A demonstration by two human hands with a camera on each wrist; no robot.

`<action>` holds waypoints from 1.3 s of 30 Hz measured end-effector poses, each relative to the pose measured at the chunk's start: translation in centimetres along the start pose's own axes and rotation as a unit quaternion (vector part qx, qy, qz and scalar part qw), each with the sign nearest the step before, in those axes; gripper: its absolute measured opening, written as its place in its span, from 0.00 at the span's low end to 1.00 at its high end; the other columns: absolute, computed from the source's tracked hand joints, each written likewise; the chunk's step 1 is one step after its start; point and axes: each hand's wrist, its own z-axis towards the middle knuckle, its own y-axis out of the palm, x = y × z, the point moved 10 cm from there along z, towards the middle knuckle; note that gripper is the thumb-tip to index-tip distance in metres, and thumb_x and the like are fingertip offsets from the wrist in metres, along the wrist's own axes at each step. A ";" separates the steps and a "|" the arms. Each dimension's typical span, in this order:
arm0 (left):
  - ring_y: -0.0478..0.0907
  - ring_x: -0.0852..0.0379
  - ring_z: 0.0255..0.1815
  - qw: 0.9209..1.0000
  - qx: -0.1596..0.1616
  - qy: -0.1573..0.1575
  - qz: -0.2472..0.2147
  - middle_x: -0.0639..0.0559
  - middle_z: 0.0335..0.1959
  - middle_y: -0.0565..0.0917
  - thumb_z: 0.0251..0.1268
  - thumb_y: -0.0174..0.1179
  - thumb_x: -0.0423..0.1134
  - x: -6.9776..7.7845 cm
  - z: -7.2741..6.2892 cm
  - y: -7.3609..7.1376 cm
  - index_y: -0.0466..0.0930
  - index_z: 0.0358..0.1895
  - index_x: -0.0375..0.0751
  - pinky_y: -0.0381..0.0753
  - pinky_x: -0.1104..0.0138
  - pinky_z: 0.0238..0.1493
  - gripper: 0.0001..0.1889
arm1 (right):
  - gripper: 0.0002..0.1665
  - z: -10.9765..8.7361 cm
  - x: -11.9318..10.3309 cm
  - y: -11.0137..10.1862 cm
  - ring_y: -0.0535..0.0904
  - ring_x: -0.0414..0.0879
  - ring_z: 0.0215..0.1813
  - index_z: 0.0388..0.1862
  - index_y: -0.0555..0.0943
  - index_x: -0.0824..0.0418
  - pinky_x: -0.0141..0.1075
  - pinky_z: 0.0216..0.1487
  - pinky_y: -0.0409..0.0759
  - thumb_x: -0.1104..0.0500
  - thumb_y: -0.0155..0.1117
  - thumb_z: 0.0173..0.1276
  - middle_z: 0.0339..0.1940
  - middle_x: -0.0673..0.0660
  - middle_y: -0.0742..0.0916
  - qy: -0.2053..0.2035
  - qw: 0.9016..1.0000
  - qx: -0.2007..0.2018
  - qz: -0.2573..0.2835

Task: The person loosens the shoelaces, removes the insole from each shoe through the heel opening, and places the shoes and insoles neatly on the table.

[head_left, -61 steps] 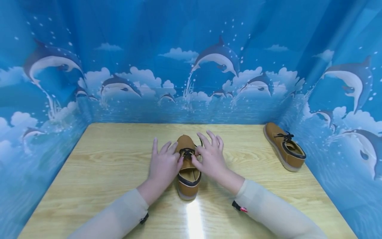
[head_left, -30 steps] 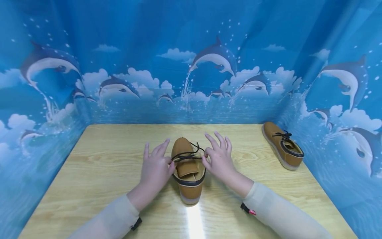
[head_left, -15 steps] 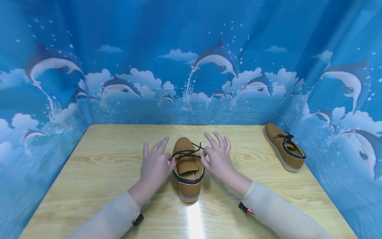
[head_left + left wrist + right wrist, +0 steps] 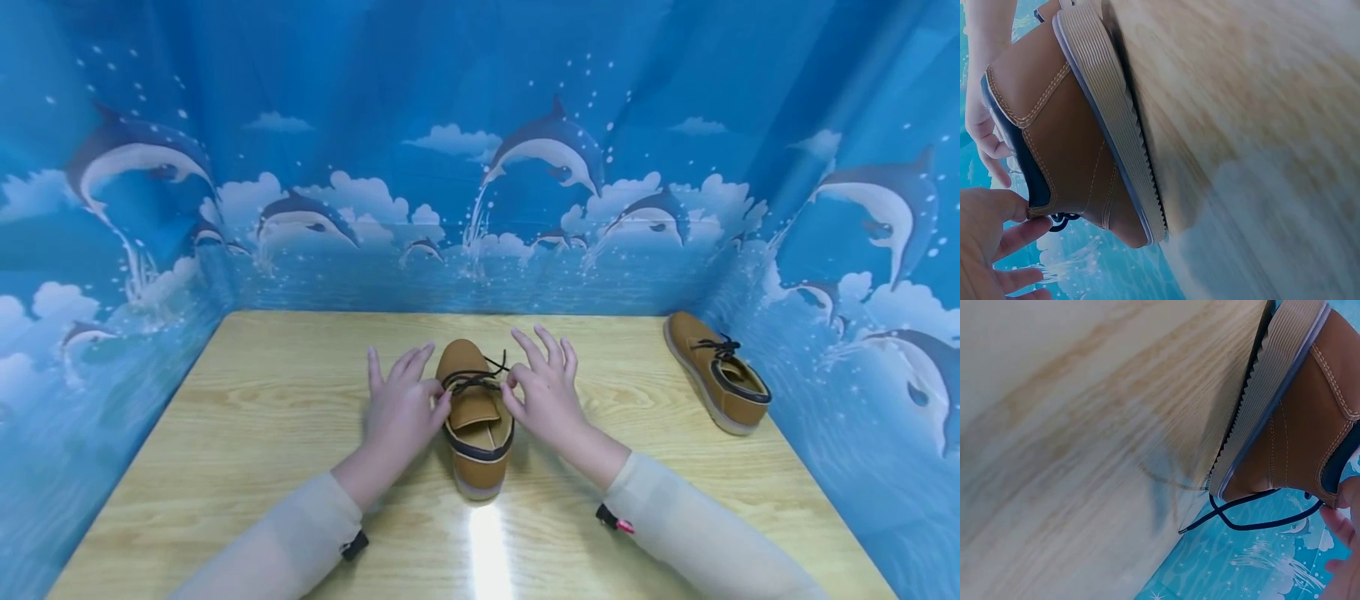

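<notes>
A brown leather shoe [image 4: 474,408] stands upright on the table between my hands, toe pointing away. Black laces [image 4: 471,381] cross over its tongue, and a loose end [image 4: 1200,520] hangs off the right side in the right wrist view. With thumb and index finger, my left hand [image 4: 403,408] pinches the top corner of the left eyelet flap [image 4: 1040,211]. On the opposite side my right hand [image 4: 547,396] pinches the matching corner of the right eyelet flap [image 4: 1327,497]. The other fingers of both hands are spread. The shoe's collar gapes open.
A second brown shoe [image 4: 703,367] with tied black laces stands at the table's far right. The light wooden table [image 4: 262,433] is bordered by blue dolphin-print curtains [image 4: 360,275] at the back and both sides.
The flaps were close together two seconds ago, then my hands spread them wide and the laces stretched across. Since half a second ago, my hands have come slightly closer together again.
</notes>
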 end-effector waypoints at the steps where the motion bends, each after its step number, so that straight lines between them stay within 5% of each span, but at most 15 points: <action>1: 0.70 0.43 0.70 1.000 -0.001 -0.002 -0.002 0.47 0.71 0.73 0.60 0.70 0.47 0.0 0.0 0.1 0.89 0.28 0.51 0.25 0.37 0.74 0.07 | 0.11 0.0 0.0 0.0 0.54 0.64 0.78 0.21 0.79 0.52 0.67 0.74 0.42 0.57 0.70 0.61 0.75 0.60 0.71 0.000 1.000 -0.001 0.001; 19: 0.62 0.41 0.75 0.997 -0.042 -0.017 -0.062 0.49 0.72 0.71 0.65 0.66 0.53 -0.9 -0.6 1.7 0.89 0.36 0.56 0.23 0.37 0.74 0.08 | 0.11 -0.8 0.1 0.4 0.51 0.62 0.79 0.23 0.80 0.50 0.65 0.75 0.41 0.49 0.71 0.58 0.75 0.59 0.70 0.034 0.999 -0.032 0.014; 30: 0.60 0.38 0.76 0.992 0.012 0.047 -0.119 0.46 0.70 0.74 0.66 0.65 0.48 -2.5 0.7 1.8 0.89 0.39 0.51 0.32 0.36 0.75 0.08 | 0.13 -1.4 -0.1 0.5 0.52 0.65 0.78 0.21 0.82 0.51 0.66 0.74 0.43 0.47 0.72 0.57 0.74 0.59 0.72 0.051 0.997 -0.061 0.008; 39: 0.56 0.40 0.78 0.990 0.013 0.100 -0.096 0.49 0.73 0.70 0.66 0.64 0.42 -3.3 3.4 2.7 0.85 0.58 0.52 0.34 0.37 0.76 0.17 | 0.13 -1.5 -0.2 0.3 0.54 0.65 0.78 0.18 0.81 0.49 0.67 0.74 0.44 0.49 0.74 0.55 0.72 0.59 0.74 0.049 0.997 -0.055 0.000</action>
